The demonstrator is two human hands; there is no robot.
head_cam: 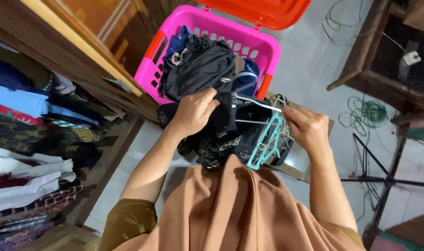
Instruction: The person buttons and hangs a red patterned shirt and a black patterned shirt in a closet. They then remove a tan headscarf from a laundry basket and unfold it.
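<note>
My left hand (193,113) grips a black garment (223,116) that hangs over a pile of dark clothes in front of me. My right hand (307,128) pinches a thin white wire hanger (256,103) that runs into that garment. Below the hands lies a bunch of teal and white hangers (267,139) on a small wooden stool (314,118). Behind them a pink laundry basket (249,39) with an orange lid (263,10) holds more dark clothes (200,65).
A wooden wardrobe (82,51) at left holds stacks of folded clothes (21,153). A wooden table (384,69) stands at upper right. Green cable coils (365,114) and a black tripod stand (388,179) lie on the tiled floor at right.
</note>
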